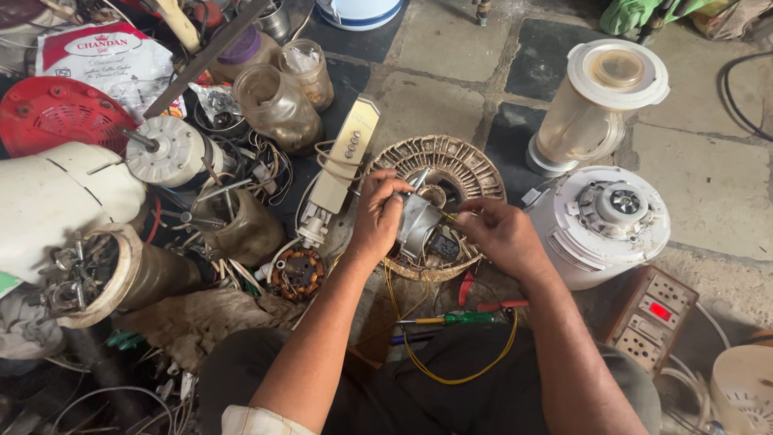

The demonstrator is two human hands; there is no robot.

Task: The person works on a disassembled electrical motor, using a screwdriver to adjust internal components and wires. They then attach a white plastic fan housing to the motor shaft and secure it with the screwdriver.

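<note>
Top left: white plastic packet (109, 60) with red band, lying crumpled among the jars. Lower right: brown switchboard box (651, 316) on the floor, small red lit display (660, 311) on its face.

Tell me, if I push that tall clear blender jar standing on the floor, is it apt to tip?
Probably. The blender jar stands tall on a narrow base, so a push near its lid may topple it. It looks empty and plastic, so likely light and easy to slide.
</note>
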